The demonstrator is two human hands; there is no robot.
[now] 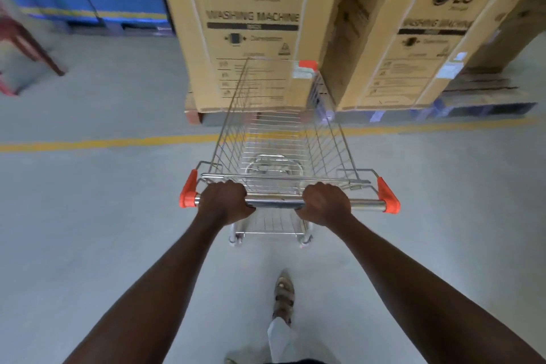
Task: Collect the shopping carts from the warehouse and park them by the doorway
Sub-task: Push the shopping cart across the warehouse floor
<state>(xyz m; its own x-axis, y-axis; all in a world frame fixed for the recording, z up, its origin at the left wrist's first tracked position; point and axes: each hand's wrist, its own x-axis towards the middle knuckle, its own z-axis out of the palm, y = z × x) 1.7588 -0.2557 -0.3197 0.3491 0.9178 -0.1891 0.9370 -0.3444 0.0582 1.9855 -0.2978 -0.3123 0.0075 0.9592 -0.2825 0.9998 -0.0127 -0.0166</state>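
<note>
Both grips closed round cart handle (277, 203), left hand (223, 199), right hand (325, 203), front wheels hidden

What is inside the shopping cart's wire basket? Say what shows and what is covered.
The shopping cart basket holds no goods; floor and the yellow line show through it. The left hand and right hand cover parts of the handle.

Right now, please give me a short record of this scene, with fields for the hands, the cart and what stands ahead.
left hand: left hand closed on the handle bar
right hand: right hand closed on the same bar
cart: shopping cart, basket empty
ahead: washing machine boxes on pallets, close to the cart's front
floor: yellow line crossing under the cart
</note>
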